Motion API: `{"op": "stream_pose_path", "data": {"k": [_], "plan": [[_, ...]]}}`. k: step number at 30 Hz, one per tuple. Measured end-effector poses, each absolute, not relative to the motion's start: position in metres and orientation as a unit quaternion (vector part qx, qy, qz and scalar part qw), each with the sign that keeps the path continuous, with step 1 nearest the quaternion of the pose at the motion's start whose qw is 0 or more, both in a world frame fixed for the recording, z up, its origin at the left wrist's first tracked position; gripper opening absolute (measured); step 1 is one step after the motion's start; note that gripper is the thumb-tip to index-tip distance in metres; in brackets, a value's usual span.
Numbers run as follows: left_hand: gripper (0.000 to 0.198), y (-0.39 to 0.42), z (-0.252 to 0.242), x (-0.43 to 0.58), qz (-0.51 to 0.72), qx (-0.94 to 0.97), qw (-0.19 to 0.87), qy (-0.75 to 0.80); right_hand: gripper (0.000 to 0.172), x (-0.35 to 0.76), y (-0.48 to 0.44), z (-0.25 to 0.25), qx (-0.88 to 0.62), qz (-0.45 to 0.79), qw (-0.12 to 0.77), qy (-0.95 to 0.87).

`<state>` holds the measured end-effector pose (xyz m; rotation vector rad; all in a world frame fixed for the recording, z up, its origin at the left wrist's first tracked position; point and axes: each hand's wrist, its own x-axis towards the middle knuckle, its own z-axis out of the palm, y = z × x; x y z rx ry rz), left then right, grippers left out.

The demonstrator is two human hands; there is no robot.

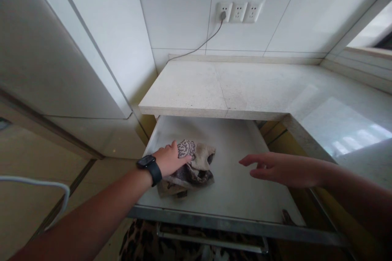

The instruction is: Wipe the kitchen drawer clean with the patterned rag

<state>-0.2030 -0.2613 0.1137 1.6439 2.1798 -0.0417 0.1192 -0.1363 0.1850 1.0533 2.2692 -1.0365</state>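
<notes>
A crumpled cloth (202,157), beige and dark with a patterned patch, lies in the left half of a pulled-out white drawer (235,195). My left hand (170,160), with a black watch on the wrist, is on the cloth's upper left part, thumb across it and the other fingers curled around its far side. To the right, my right hand (269,167) hovers above the drawer with nothing in it. Its index finger and thumb are apart, and the other fingers are partly bent.
A pale stone countertop (196,89) overhangs the back of the drawer and turns right. The drawer's front has a metal bar handle (211,241). A grey cord (199,47) runs from a wall socket (225,11). At left stands a white cabinet (101,20); a white cable (33,179) hangs lower left.
</notes>
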Motion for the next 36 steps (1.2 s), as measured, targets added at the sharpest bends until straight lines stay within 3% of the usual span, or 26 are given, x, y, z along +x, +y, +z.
{"op": "stream_pose_path", "data": {"k": [4, 9, 12, 17, 24, 27, 32, 34, 36], "plan": [[0.067, -0.236, 0.088, -0.213, -0.028, 0.608, 0.215, 0.764, 0.062, 0.138, -0.128, 0.171, 0.381, -0.375, 0.187, 0.824], [0.035, -0.226, 0.074, -0.226, 0.013, 0.652, 0.214, 0.727, 0.061, 0.148, -0.126, 0.155, 0.368, -0.365, 0.213, 0.828], [0.028, -0.216, 0.077, -0.228, 0.017, 0.670, 0.209, 0.712, 0.060, 0.150, -0.124, 0.152, 0.340, -0.359, 0.211, 0.843], [0.034, -0.188, 0.083, -0.227, 0.015, 0.708, 0.168, 0.686, 0.058, 0.154, -0.121, 0.151, 0.321, -0.356, 0.190, 0.857], [0.039, -0.177, 0.072, -0.212, 0.050, 0.724, 0.009, 0.688, 0.055, 0.159, -0.120, 0.155, 0.314, -0.333, 0.187, 0.869], [0.061, -0.193, 0.055, -0.194, 0.055, 0.725, -0.016, 0.686, 0.054, 0.158, -0.119, 0.155, 0.299, -0.328, 0.180, 0.878], [0.102, -0.208, 0.030, -0.162, -0.036, 0.673, 0.000, 0.739, 0.057, 0.157, -0.115, 0.150, 0.296, -0.327, 0.182, 0.879], [0.106, -0.202, 0.028, -0.159, -0.061, 0.662, 0.012, 0.747, 0.058, 0.158, -0.115, 0.147, 0.301, -0.332, 0.178, 0.876], [0.098, -0.192, 0.032, -0.165, -0.076, 0.664, 0.019, 0.744, 0.058, 0.159, -0.114, 0.145, 0.303, -0.335, 0.178, 0.874]]}}
